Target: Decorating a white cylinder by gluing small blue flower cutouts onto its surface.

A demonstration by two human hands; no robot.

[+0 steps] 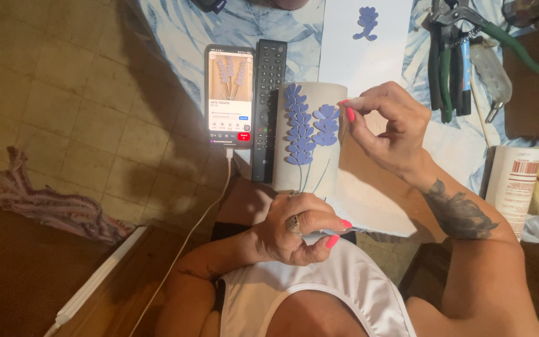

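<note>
At the far left we saw a striped cloth (51,203) lying crumpled on the tiled floor (63,81). Next came a smartphone (229,97) resting on the blue-and-white patterned tablecloth (176,31), its screen lit and a white cable (182,249) trailing from its lower end. Just beside the phone lay a black remote control (269,109).

Touching the remote's right edge stood the pale cylindrical vase (310,137), lying with its side toward us, decorated with two stalks of blue-violet petals (301,128). Our left hand (297,228) gripped the near end of the vase, fingers curled round it, a ring on one finger. Our right hand (388,131) hovered at the vase's right side, thumb and forefinger pressed together on a small, thin pale piece (357,102) just beside the shorter stalk; we could not tell what the piece was.

Beyond the vase lay a white sheet (369,56) bearing another blue-violet petal shape (366,24). Farther right were green-handled pliers (453,62), a wooden block (534,87), and a white bottle (511,187) lying near our right forearm.
</note>
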